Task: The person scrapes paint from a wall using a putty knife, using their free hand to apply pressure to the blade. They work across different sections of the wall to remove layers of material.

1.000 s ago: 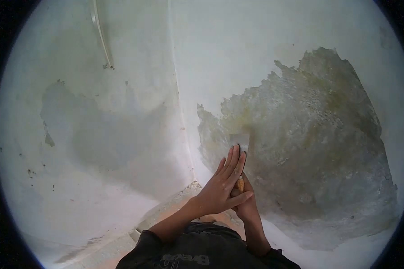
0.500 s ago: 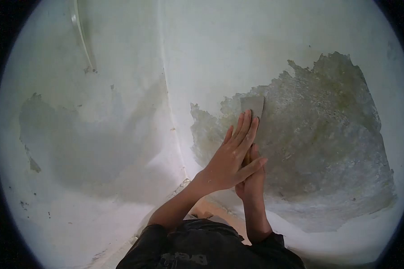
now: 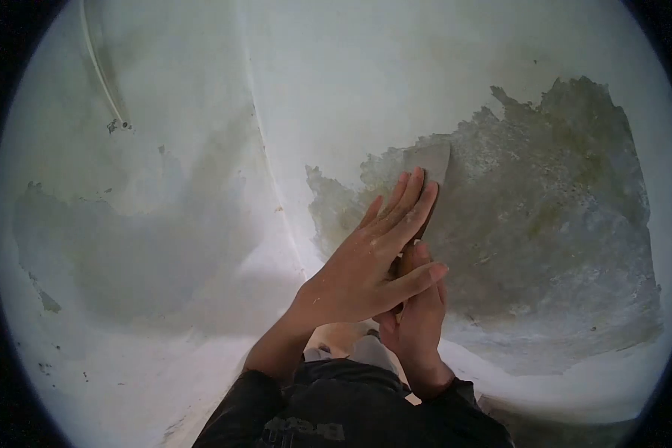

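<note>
A putty knife (image 3: 431, 155) lies with its blade against the wall, at the upper border of a bare grey patch (image 3: 530, 216). My right hand (image 3: 418, 317) is closed around its handle, which is mostly hidden by my hands. Over the blade's lower part, my left hand (image 3: 366, 254) presses with fingers stretched out flat. Its thumb reaches across toward my right hand. White dust specks show on the left hand.
Pale wall coating (image 3: 366, 75) with a ragged edge surrounds the patch. To the left, a wall corner (image 3: 265, 157) runs downward. The left wall (image 3: 157, 254) carries a greyish stain and a thin white cable (image 3: 97, 63) at upper left.
The putty knife and both hands have moved up the wall, bringing the blade nearer the coating's ragged edge. The view has shifted slightly, so the corner appears farther left.
</note>
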{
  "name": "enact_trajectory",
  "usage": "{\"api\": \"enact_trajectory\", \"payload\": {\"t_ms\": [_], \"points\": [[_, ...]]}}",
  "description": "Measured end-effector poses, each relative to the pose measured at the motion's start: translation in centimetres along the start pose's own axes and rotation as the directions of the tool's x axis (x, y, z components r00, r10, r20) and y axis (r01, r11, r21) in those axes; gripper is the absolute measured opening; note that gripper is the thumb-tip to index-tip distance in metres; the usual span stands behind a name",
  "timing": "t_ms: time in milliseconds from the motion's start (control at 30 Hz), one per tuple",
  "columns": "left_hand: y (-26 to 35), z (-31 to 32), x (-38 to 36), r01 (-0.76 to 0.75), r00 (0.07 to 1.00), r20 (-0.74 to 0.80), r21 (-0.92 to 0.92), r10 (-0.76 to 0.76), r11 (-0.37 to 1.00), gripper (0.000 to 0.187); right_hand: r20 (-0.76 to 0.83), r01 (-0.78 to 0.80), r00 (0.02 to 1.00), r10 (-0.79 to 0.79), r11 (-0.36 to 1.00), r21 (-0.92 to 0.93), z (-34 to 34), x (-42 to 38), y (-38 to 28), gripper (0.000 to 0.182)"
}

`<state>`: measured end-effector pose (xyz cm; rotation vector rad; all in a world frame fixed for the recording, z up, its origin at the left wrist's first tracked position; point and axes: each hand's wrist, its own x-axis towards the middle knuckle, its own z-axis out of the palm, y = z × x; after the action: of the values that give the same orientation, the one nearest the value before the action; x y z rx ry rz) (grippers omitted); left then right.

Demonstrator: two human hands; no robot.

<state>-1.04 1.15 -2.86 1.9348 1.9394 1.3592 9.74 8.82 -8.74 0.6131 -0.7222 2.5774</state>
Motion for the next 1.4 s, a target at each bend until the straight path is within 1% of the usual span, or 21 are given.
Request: {"api": "enact_trajectory", "payload": {"t_ms": [33,67,100,300,333,400,433,467,533,567,700,767,900,1033,1100,1200,1267,1300,1333,1367,1400], "points": [[0.1,-0.1,0.0,0.003,1.0,0.002,0.001,-0.003,1.0,0.088,-0.002,0.0,1.0,0.0,1.0,0.004,1.0,0.0,-0.1,0.046],[0.1,-0.2,0.2,0.014,1.0,0.0,0.013,-0.014,1.0,0.088,-0.089,-0.01,0.991,-0.097,0.62,-0.784,2.9,0.3,-0.5,0.046],[0.2,0.0,0.2,0.037,0.999,-0.003,0.014,-0.037,0.999,0.088,-0.071,-0.122,0.973,-0.221,-0.228,-0.966,4.0,0.3,-0.9,0.046],[-0.2,0.6,0.1,0.031,0.998,-0.05,0.061,-0.028,0.998,0.086,-0.606,-0.451,0.79,-0.093,0.581,-0.678,3.8,1.7,-1.9,0.053],[-0.3,0.6,0.3,0.041,0.998,-0.054,0.05,-0.038,0.998,0.086,-0.614,-0.465,0.784,-0.086,0.575,-0.674,3.0,1.7,-2.0,0.053],[-0.4,0.1,1.0,0.03,0.996,-0.092,0.128,-0.018,0.991,0.088,-0.156,-0.183,0.98,-0.121,-0.26,-0.948,1.1,1.2,-1.8,0.047],[-0.1,-0.4,0.3,0.019,1.0,-0.023,0.096,-0.016,0.995,0.089,-0.343,-0.304,0.91,-0.233,0.188,-0.934,2.1,0.8,0.1,0.04],[0.0,-0.2,0.1,0.01,1.0,-0.03,0.103,-0.007,0.995,0.089,-0.33,-0.292,0.914,-0.236,0.184,-0.939,2.3,1.4,0.8,0.04],[0.0,0.5,-0.6,0.049,0.999,-0.008,0.087,-0.049,0.995,0.089,-0.419,-0.111,0.823,-0.384,0.615,-0.781,2.5,1.5,1.6,0.039],[-0.1,0.7,-0.7,0.058,0.998,-0.011,0.078,-0.057,0.995,0.089,-0.547,-0.362,0.833,-0.089,0.661,-0.658,2.3,1.5,-1.4,0.037],[-0.7,-0.1,-0.3,0.016,1.0,0.003,0.086,-0.016,0.996,0.09,-0.605,-0.299,0.795,-0.044,0.84,-0.453,3.0,1.2,-0.3,0.033],[-0.4,0.5,-0.4,0.033,0.999,-0.016,0.077,-0.032,0.997,0.089,-0.234,-0.278,0.94,-0.25,-0.16,-0.947,3.4,1.3,-0.8,0.038],[-1.0,-0.3,-0.4,0.01,1.0,0.011,0.04,-0.011,0.999,0.088,-0.209,-0.224,0.923,-0.324,-0.01,-0.974,2.7,1.8,-0.2,0.037],[-0.9,-0.1,-0.3,0.016,1.0,-0.013,0.055,-0.016,0.998,0.087,-0.536,-0.277,0.83,-0.156,0.719,-0.637,2.7,1.7,-0.4,0.033],[-1.2,-0.7,-0.1,0.021,0.999,0.035,-0.008,-0.021,1.0,0.086,-0.586,-0.261,0.807,-0.078,0.842,-0.472,3.0,1.4,-0.1,0.032],[-1.4,-0.1,-0.5,0.0,0.999,0.036,-0.006,0.0,1.0,0.085,-0.502,-0.287,0.828,-0.25,0.58,-0.763,2.9,1.1,0.5,0.031],[-1.2,-0.8,-0.4,0.016,0.998,0.058,-0.038,-0.014,0.999,0.085,-0.17,-0.263,0.921,-0.35,-0.238,-0.935,0.6,0.2,0.5,0.03],[-1.1,-1.1,-0.3,0.028,0.997,0.069,-0.069,-0.023,0.997,0.084,-0.168,-0.262,0.92,-0.353,-0.239,-0.935,1.2,0.1,0.4,0.03],[-1.2,-1.0,-0.3,0.017,0.998,0.065,-0.064,-0.013,0.998,0.084,-0.363,-0.232,0.903,-0.23,0.451,-0.862,2.1,0.4,0.2,0.03],[-1.2,-0.6,-0.5,0.003,0.999,0.052,-0.035,-0.001,0.999,0.084,-0.428,-0.162,0.904,-0.006,0.921,-0.355,2.7,0.6,0.1,0.031],[-1.3,-0.6,-0.4,-0.014,0.999,0.04,-0.002,0.014,1.0,0.084,-0.417,-0.149,0.909,-0.016,0.921,-0.361,2.7,0.8,0.0,0.031]]}}
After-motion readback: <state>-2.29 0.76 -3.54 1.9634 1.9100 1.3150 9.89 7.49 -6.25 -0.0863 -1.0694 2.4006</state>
